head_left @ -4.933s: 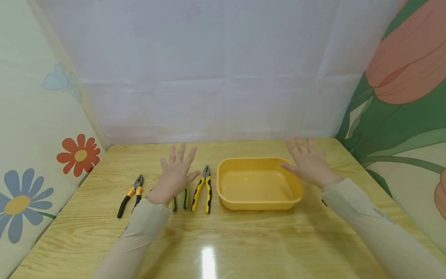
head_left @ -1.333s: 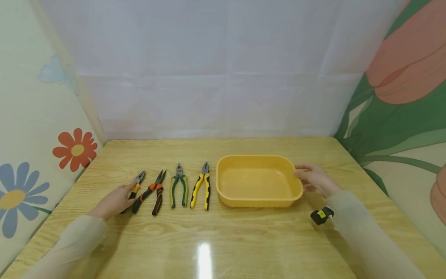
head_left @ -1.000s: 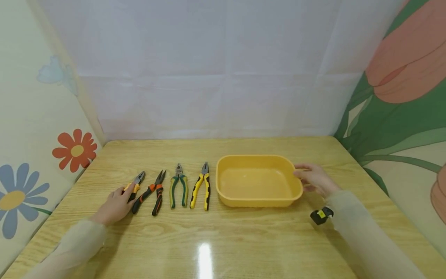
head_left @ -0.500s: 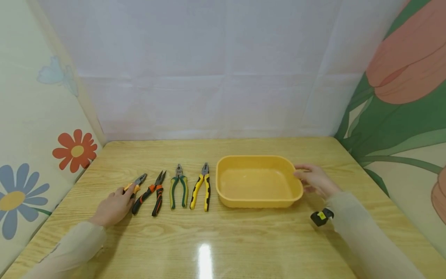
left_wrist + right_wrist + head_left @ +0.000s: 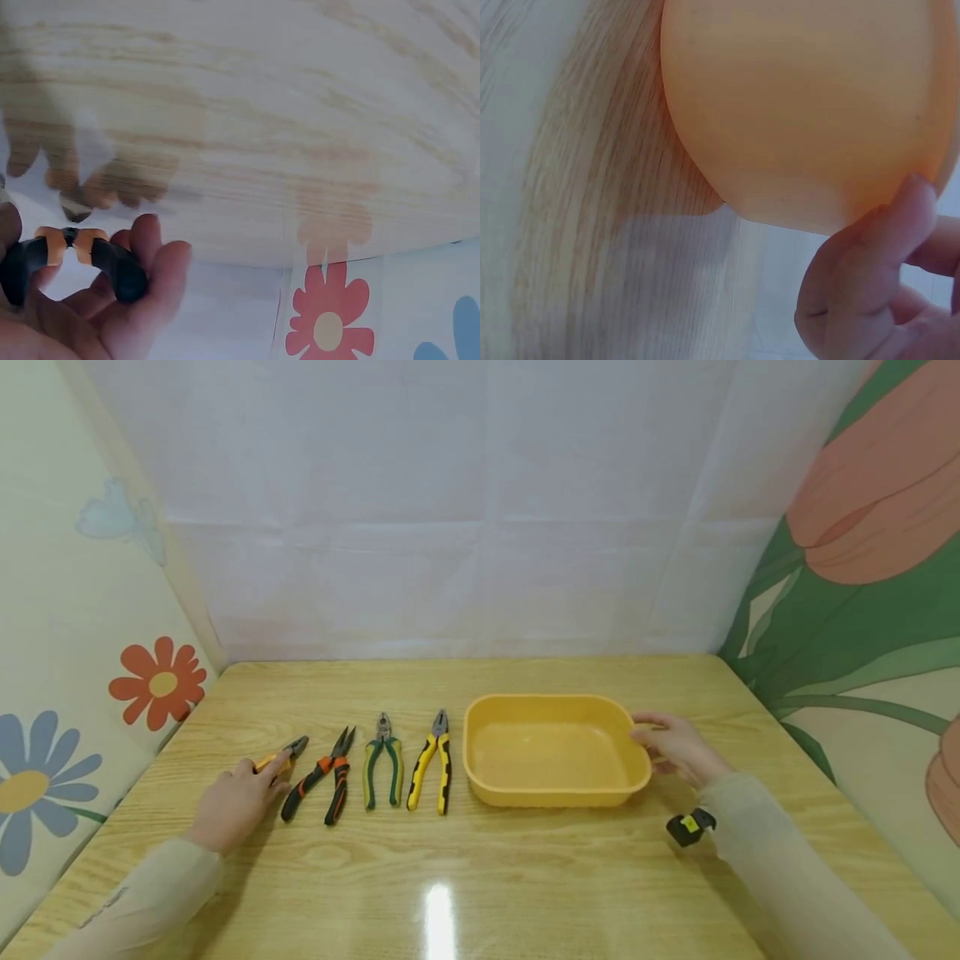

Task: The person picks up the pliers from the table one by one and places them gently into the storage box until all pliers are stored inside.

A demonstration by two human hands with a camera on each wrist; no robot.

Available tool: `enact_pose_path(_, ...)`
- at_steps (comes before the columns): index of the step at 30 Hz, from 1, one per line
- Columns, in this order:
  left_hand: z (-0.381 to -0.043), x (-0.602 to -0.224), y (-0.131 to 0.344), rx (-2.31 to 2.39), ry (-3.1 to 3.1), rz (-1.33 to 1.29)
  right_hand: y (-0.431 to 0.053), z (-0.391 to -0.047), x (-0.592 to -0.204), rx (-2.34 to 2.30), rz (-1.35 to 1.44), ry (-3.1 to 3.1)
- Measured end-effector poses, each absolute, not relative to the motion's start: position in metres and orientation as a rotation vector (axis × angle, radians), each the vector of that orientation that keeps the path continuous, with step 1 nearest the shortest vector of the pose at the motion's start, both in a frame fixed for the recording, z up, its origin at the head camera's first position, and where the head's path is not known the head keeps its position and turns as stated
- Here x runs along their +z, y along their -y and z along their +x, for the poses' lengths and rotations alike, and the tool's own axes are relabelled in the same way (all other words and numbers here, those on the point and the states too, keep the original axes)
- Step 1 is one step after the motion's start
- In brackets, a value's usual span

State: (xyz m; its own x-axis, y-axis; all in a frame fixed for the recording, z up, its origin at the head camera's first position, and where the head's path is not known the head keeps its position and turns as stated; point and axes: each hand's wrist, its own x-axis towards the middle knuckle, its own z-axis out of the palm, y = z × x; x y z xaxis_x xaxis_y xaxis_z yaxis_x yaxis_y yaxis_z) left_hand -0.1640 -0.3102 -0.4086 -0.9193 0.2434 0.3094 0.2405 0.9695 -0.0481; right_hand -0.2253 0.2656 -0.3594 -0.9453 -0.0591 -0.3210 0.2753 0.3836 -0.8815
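My left hand [image 5: 231, 808] grips the orange-and-black handled pliers [image 5: 297, 747] at the left end of a row of pliers. In the left wrist view both handles [image 5: 124, 271] lie between the thumb and the fingers, and the hand hides most of them in the head view. My right hand [image 5: 681, 748] holds the right end of a yellow plastic basin [image 5: 555, 797]. Its curled fingers [image 5: 847, 277] meet the basin's wall in the right wrist view. Nothing lies inside the basin.
Right of the held pair lie red-and-black long-nose pliers [image 5: 339, 770], green-handled pliers [image 5: 394, 772] and yellow-and-black pliers [image 5: 446, 768]. A small black tape measure [image 5: 684, 829] sits beside the right sleeve. A white cloth [image 5: 480, 510] hangs behind the wooden table [image 5: 525, 877].
Both hands came down from above the table, the left to the pliers, the right to the basin. Lately the left hand has gripped the pliers and turned and shifted them slightly; the right stayed still.
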Motion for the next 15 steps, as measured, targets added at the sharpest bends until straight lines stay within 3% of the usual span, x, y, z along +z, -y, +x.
enact_pose_path(15,-0.164,-0.391,0.307,-0.003,2.529,-0.375,-0.265,-0.225,-0.358,-1.591,0.197,-2.338)
